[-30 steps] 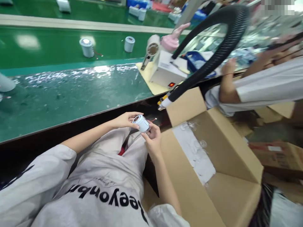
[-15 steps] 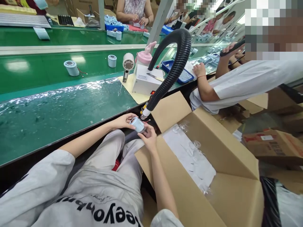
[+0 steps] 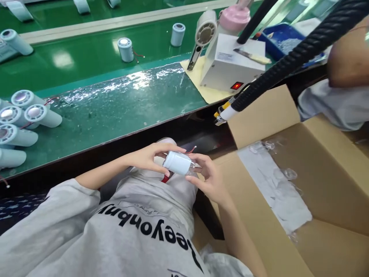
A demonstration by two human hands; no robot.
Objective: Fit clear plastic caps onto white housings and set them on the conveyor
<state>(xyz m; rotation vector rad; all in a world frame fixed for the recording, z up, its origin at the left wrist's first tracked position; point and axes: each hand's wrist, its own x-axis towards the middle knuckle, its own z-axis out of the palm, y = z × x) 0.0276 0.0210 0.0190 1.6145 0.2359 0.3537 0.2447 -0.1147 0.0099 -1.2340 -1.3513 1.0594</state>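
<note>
Above my lap, a light-blue cylinder [image 3: 178,163] lies tilted between my two hands, with thin red and black wires rising behind it. My left hand [image 3: 154,157] grips its left end between thumb and fingers. At its right end, my right hand [image 3: 208,175] holds a clear plastic piece [image 3: 191,166] fitted against the cylinder. Up and to the right of the hands, apart from them, is the metal-tipped nozzle [image 3: 221,120] of a black ribbed hose [image 3: 288,55].
A white box [image 3: 230,63] with a lit red switch, a small fan [image 3: 205,32] and a pink-lidded bottle [image 3: 235,17] stand on the green bench [image 3: 95,123]. Several blue cylinders [image 3: 43,115] lie left. An open carton [image 3: 259,227] is at right, beside a person's arm [image 3: 348,57].
The view has shifted left and closer, bringing several cylinders into sight at the left. The held cylinder is now away from the nozzle and lies more level, its side showing.
</note>
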